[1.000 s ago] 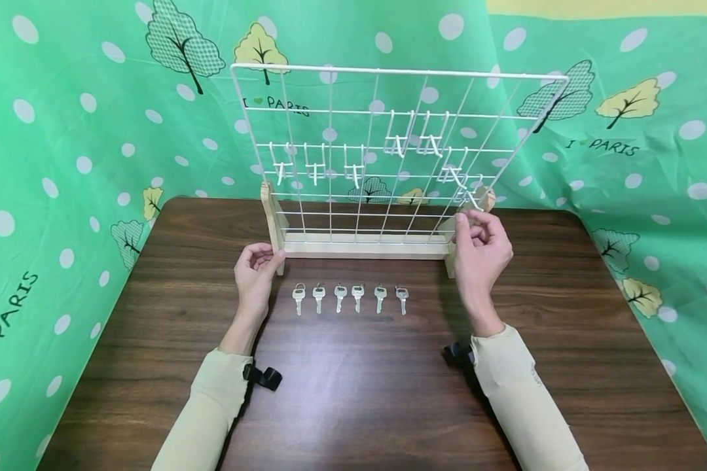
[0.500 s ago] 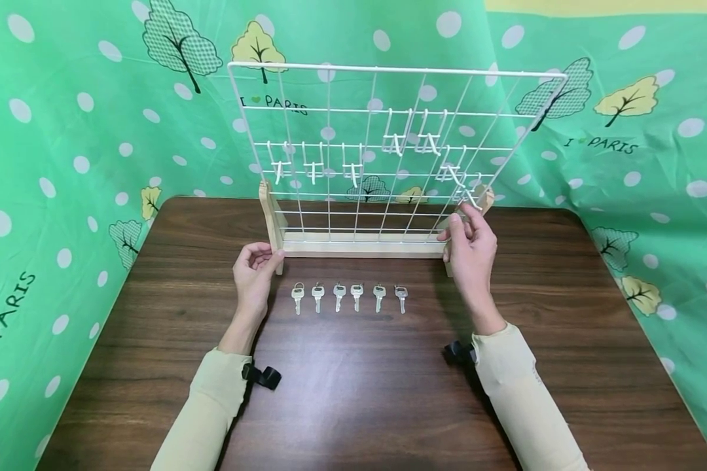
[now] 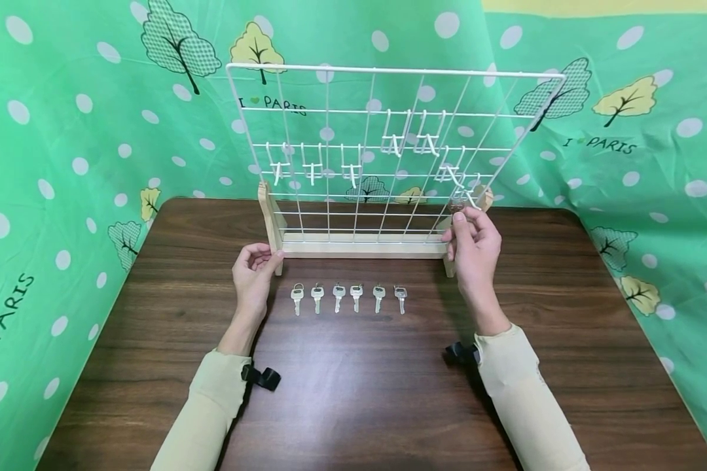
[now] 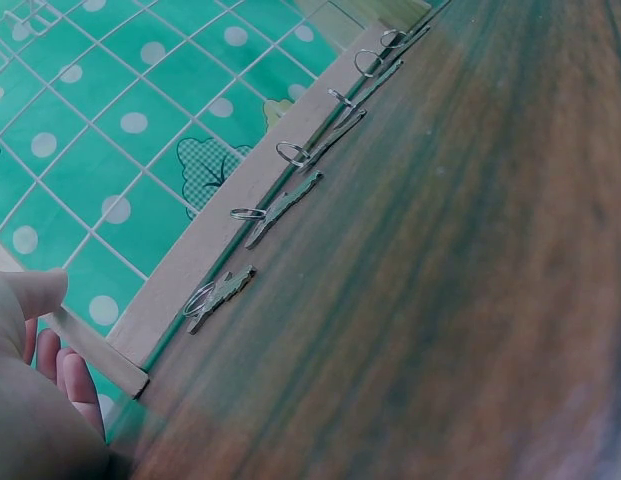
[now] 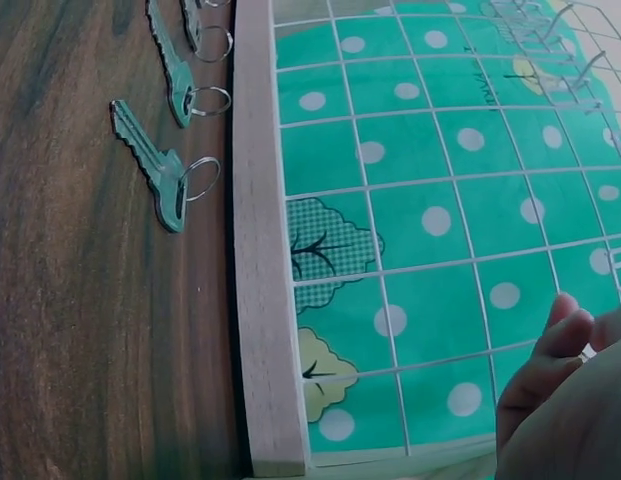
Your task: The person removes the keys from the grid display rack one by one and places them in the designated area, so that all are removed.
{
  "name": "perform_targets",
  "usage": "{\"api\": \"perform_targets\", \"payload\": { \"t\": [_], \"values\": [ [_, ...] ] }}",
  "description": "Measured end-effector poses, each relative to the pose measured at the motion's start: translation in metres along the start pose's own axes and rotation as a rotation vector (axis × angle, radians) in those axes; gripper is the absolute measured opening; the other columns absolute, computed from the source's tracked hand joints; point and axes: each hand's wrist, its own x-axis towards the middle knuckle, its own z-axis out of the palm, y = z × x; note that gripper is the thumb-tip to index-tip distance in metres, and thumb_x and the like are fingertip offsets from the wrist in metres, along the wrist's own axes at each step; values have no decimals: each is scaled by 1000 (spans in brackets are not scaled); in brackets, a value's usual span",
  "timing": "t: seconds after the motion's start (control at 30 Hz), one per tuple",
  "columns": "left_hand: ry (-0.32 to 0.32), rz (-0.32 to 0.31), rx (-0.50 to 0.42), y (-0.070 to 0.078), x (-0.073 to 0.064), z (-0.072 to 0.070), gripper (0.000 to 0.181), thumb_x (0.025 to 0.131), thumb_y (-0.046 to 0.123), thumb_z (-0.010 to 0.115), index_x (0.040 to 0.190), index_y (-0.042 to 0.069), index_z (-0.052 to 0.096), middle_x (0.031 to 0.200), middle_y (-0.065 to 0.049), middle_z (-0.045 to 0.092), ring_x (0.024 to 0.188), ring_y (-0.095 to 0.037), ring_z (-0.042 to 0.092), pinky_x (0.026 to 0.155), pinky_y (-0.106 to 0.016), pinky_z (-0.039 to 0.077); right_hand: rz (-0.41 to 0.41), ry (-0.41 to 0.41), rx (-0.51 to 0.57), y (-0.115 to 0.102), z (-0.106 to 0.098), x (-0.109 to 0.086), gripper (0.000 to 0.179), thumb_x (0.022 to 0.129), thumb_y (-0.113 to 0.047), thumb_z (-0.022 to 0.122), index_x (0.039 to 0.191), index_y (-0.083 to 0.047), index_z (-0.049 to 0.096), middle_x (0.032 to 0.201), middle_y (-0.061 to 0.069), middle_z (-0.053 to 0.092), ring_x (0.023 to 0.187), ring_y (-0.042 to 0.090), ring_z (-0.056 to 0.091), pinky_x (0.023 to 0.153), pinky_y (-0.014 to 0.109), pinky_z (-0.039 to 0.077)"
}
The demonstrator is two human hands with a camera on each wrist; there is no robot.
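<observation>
My left hand (image 3: 252,273) grips the left wooden upright (image 3: 273,222) of a white wire grid rack (image 3: 353,212), thumb on its near edge. At the rack's right side my right hand (image 3: 476,252) pinches a small metal key (image 3: 457,205), its head showing above the fingertips, right at the lowest right hook (image 3: 473,198). In the right wrist view the fingers (image 5: 550,365) mostly hide it. Several silver keys (image 3: 338,297) with rings lie in a row on the table before the rack; the rings stand up in the left wrist view, as on the nearest key (image 4: 222,297).
More white hooks hang on the grid: several across the left (image 3: 313,171) and middle, and one (image 3: 450,175) just above the right hand. A wooden base bar (image 3: 365,248) runs along the rack's foot on the brown table (image 3: 353,392). Green patterned cloth (image 3: 94,196) hangs behind.
My right hand first shifted left and up to the lowest right hook, then drew slightly back down and right. The key's head now shows above its fingertips. The left hand stays put.
</observation>
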Motion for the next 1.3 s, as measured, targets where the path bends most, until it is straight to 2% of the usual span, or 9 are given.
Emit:
{"api": "perform_targets", "payload": {
  "t": [0.1, 0.27, 0.57, 0.97, 1.1, 1.3],
  "values": [
    [-1, 0, -3, 0, 0, 0, 28, 90, -16, 79, 100, 6, 67, 94, 2, 68, 88, -9, 64, 80, -16, 53, 5, 40, -3, -2, 0, 0, 16, 110, -1, 63, 100, -8, 72, 61, -3, 62, 46, 6, 47, 42, 18, 34],
    [-3, 7, -3, 0, 0, -1, 27, 89, -16, 79, 100, 6, 67, 94, 2, 68, 88, -9, 64, 80, -16, 53, 10, 107, -19, -8, -1, 3, 21, 104, 1, 70, 90, -13, 77, 60, -8, 56, 51, 1, 43, 45, 14, 30],
    [-6, 10, -5, 1, 0, 1, 26, 90, -16, 79, 101, 4, 67, 95, 1, 67, 88, -10, 64, 81, -17, 54, -27, 116, -8, -15, -4, 6, 26, 103, 1, 73, 84, -16, 79, 58, -8, 49, 50, 0, 38, 46, 14, 26],
    [-3, 2, -4, 0, 0, 0, 26, 90, -16, 79, 101, 4, 67, 95, 1, 67, 89, -10, 64, 82, -17, 54, -70, 128, 50, -21, -4, 5, 17, 104, 3, 70, 91, -2, 80, 61, -3, 57, 49, 3, 39, 45, 16, 26],
    [-2, 4, 1, -1, 0, -1, 28, 90, -16, 79, 99, 7, 67, 94, 2, 67, 88, -10, 64, 81, -17, 54, -86, 136, 79, -25, -5, 3, 17, 103, 5, 68, 90, 3, 78, 58, -2, 53, 47, 4, 37, 43, 17, 25],
    [-8, 3, 1, -1, 0, -2, 29, 90, -17, 79, 100, 8, 67, 94, 3, 67, 88, -10, 63, 80, -17, 53, -136, 146, 75, -25, -5, 2, 19, 102, 6, 65, 86, 3, 76, 57, -4, 51, 46, 3, 37, 43, 17, 24]
  ]
}}
